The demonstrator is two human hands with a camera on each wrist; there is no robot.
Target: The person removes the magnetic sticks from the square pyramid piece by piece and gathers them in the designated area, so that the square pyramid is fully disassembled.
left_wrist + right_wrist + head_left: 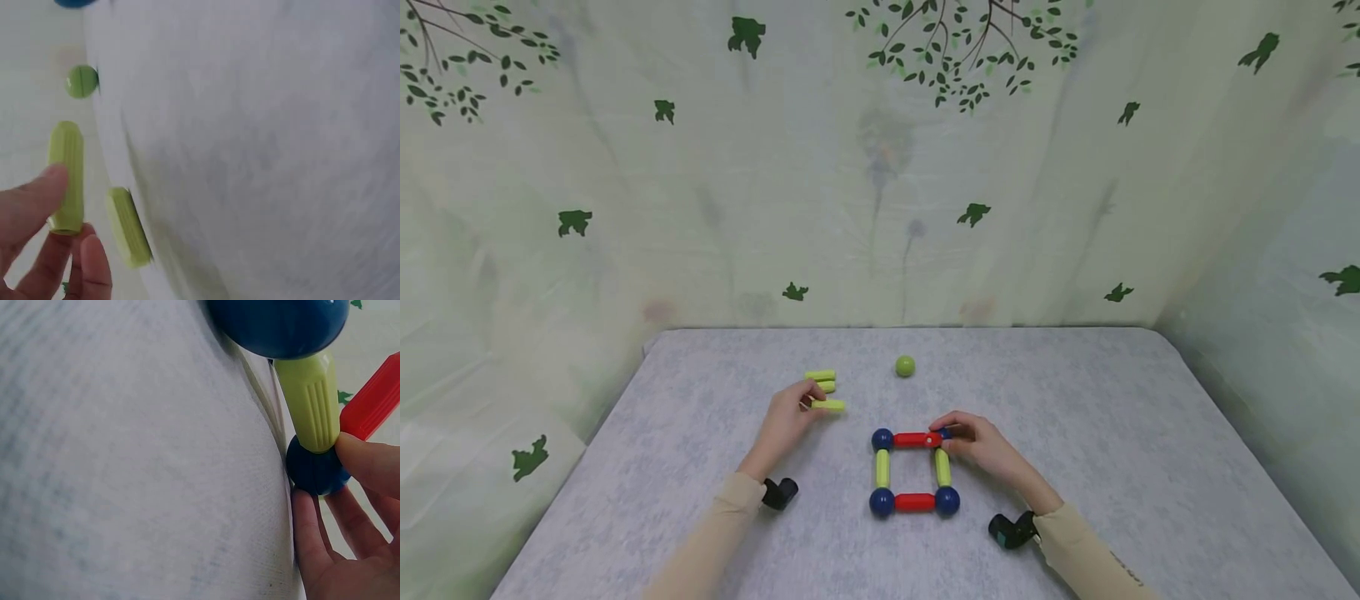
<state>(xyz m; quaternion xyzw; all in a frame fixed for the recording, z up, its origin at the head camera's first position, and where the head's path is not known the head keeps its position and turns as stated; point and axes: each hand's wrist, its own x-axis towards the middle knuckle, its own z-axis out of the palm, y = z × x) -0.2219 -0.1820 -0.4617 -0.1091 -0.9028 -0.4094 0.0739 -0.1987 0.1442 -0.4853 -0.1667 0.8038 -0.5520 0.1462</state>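
In the head view, the left hand (pixel 792 410) pinches a yellow-green stick (pixel 831 406) between thumb and fingers, at the left part of the table (pixel 1075 400). Just beyond, 2 more sticks (pixel 820 376) lie side by side; a green ball (pixel 905 366) rests to their right. Nearer the person lies a square (pixel 882 469) with blue balls at its corners, red and yellow-green sticks between. The right hand (pixel 981 447) has fingers bent around its far right corner ball (pixel 944 432), beside a round red end with a pale dot.

In the left wrist view, the pinched stick is clear of the table.

In the right wrist view, thumb and fingers grip the corner ball; a red stick (pixel 371 399) slants off beside it.
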